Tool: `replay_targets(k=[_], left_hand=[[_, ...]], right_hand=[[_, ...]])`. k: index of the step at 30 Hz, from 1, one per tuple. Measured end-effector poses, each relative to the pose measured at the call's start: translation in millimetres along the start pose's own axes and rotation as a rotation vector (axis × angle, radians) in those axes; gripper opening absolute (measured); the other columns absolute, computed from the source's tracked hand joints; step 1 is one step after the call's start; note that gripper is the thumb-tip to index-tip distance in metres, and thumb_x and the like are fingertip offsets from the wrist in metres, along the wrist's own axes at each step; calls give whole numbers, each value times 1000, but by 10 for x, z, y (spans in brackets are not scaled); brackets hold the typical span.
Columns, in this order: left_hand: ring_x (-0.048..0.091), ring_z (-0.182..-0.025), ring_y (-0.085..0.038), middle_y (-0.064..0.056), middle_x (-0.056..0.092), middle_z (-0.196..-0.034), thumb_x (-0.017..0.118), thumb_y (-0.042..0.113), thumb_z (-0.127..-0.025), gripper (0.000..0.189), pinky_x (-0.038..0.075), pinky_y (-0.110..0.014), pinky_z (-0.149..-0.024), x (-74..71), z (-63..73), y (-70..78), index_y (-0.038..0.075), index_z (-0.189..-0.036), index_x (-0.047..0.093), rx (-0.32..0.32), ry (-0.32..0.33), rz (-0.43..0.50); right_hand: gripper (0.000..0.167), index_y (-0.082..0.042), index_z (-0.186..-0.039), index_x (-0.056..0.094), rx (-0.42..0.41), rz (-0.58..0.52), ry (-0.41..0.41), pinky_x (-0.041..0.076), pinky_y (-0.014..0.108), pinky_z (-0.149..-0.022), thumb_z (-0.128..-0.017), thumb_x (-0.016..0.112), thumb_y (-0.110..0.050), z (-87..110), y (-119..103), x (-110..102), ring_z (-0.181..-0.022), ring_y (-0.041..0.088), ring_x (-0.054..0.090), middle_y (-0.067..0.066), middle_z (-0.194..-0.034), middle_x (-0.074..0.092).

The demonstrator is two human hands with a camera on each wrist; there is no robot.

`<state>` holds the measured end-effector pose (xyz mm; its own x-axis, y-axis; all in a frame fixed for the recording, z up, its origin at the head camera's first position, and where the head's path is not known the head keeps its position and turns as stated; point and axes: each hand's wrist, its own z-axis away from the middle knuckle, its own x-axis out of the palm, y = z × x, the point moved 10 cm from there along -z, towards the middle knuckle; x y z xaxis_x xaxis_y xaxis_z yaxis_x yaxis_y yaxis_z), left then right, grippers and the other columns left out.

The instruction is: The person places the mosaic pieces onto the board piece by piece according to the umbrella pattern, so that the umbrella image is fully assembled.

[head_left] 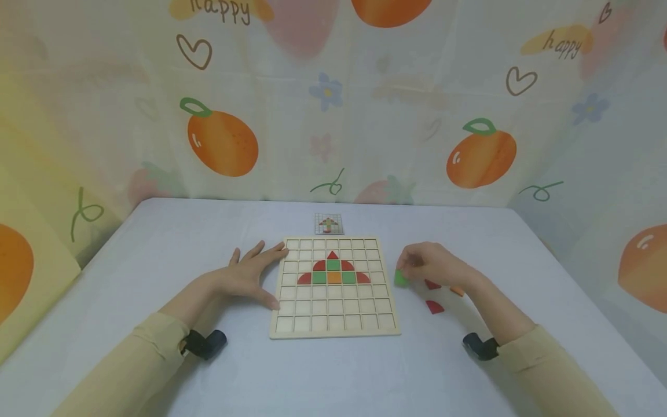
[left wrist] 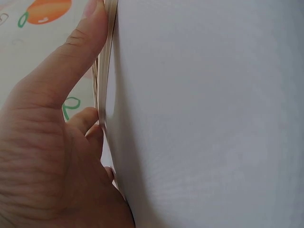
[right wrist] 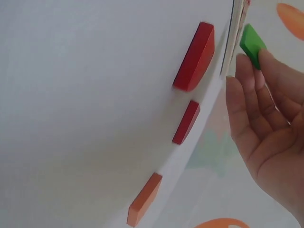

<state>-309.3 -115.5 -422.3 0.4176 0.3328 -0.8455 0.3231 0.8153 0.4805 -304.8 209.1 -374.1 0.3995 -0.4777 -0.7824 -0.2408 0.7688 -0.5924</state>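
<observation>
A wooden grid board lies flat in the middle of the table, with red, green and orange pieces set in its squares. The left hand spreads its fingers along the board's left edge; in the left wrist view its thumb touches that edge. Just off the board's right side, the right hand pinches a green square tile between thumb and fingertips. The right wrist view shows this green tile held above the table. Two red quarter-round pieces and an orange piece lie near the right hand.
Behind the board lies a small pattern card showing a coloured figure on a grid. A white cloth covers the table. A printed curtain hangs at the table's back edge. Each wrist bears a small black camera.
</observation>
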Motion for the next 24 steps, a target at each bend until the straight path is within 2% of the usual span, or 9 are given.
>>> replay_targets(k=[5,10,17,24], left_hand=[[-4,-155,-43,-2,11,-170,84,60,-62,121,-10,-79,-111,1,4,-3,21,-158,22,3,0,2],[-4,-155,-44,-2,11,-170,84,60,-62,121,-11,-79,-111,-1,2,-6,21,-158,22,2,-1,9],[-4,-154,-44,-2,10,-170,84,61,-62,122,-11,-79,-111,7,-8,-18,23,-159,21,-6,-4,3],[-4,-155,-43,-1,10,-170,84,61,-62,122,-11,-78,-111,10,-10,-25,23,-159,21,-5,-5,3]], right_hand=[[9,-17,-99,69,14,-14,86,50,30,-82,-91,67,-13,-55,-62,-38,-90,17,60,-1,-95,71],[10,-17,-99,71,-11,-44,120,52,30,-84,-91,69,-12,-124,-173,0,-91,17,61,0,-94,71],[13,-15,-101,73,-53,-79,103,52,27,-80,-89,69,-10,-200,-379,109,-87,16,61,1,-95,73],[14,-17,-101,74,-67,-78,68,52,27,-83,-90,68,-10,-240,-586,230,-88,14,62,-1,-98,74]])
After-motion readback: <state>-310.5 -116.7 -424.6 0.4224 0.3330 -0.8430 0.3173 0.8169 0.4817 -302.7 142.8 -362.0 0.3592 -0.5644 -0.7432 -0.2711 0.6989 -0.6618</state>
